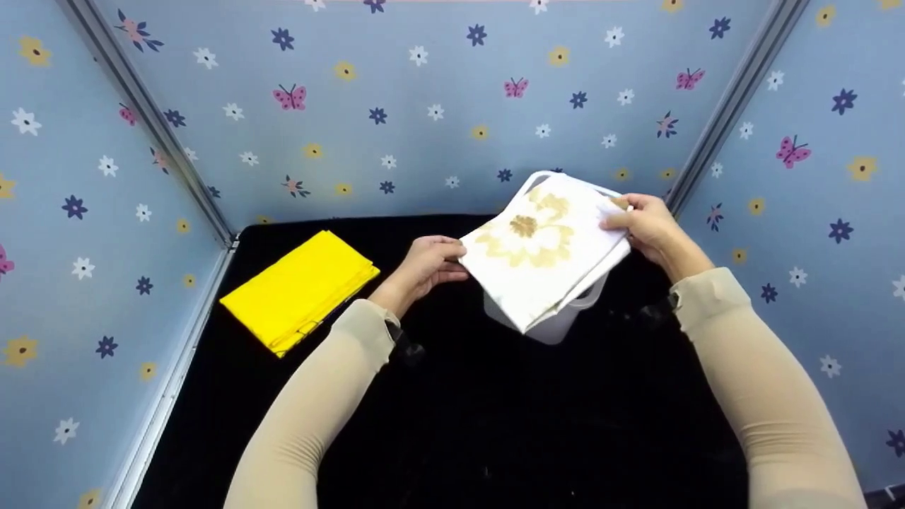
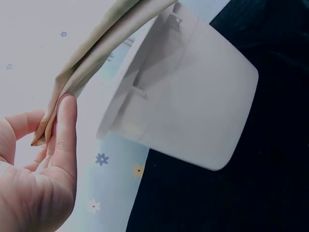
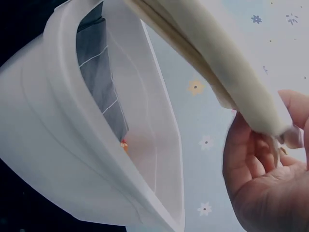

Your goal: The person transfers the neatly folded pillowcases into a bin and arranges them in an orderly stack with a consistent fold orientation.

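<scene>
A folded white cloth (image 1: 523, 265) with a tan flower print is held up above a white plastic bin (image 1: 555, 329). My left hand (image 1: 428, 265) pinches its left corner between thumb and fingers. On the far right side, my right hand (image 1: 649, 225) grips the cloth's edge. The right wrist view shows the cloth's thick folded layers (image 3: 217, 63) over the bin's rim (image 3: 63, 63). Inside the bin lies a dark grey cloth (image 3: 99, 72) with white lines, along with a small orange-red patch (image 3: 124, 145). From the head, the cloth hides most of the bin's opening.
On the black tabletop (image 1: 452, 424), a folded yellow cloth (image 1: 304, 290) lies to the left of my left hand. Patterned blue panels (image 1: 424, 141) wall the table at the back and both sides, with metal posts (image 1: 155, 127) at the corners.
</scene>
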Demonstrator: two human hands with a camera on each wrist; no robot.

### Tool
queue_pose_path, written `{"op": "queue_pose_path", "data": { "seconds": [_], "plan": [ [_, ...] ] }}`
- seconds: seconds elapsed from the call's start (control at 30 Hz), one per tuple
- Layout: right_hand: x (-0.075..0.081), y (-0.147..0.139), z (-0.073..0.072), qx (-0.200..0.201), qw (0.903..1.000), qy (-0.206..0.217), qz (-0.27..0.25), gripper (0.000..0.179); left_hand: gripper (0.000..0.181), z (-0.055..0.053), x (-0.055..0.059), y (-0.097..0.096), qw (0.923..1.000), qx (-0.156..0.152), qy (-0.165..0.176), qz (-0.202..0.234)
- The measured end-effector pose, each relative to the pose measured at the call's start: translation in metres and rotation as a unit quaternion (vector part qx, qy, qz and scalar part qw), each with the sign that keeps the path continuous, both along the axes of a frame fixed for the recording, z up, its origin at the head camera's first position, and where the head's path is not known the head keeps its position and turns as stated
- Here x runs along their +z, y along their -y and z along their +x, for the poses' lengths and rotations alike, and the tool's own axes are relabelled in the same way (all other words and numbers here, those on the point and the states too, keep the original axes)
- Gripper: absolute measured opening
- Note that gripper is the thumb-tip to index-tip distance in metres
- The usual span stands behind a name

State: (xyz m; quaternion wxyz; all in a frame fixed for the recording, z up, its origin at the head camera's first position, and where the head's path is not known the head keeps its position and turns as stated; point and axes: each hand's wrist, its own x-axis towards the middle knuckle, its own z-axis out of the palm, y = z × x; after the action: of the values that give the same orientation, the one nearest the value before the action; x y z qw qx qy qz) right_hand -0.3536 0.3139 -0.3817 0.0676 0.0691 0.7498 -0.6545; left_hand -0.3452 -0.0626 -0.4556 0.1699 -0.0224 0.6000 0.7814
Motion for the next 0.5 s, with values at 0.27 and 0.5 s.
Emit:
{"op": "queue_pose_path", "data": {
  "seconds": [0.27, 0.5],
  "plan": [
    [0.003, 0.002, -0.009, -0.063, 0.9972, -0.039, -0.011, 0.028, 0.008, 0.002, 0.006, -0.01, 0.9999, 0.002, -0.011, 0.003],
    [0.007, 0.003, -0.023, -0.102, 0.9945, -0.026, 0.009, 0.027, 0.009, 0.0, 0.007, -0.018, 0.9996, 0.001, -0.027, -0.01]
  ]
}}
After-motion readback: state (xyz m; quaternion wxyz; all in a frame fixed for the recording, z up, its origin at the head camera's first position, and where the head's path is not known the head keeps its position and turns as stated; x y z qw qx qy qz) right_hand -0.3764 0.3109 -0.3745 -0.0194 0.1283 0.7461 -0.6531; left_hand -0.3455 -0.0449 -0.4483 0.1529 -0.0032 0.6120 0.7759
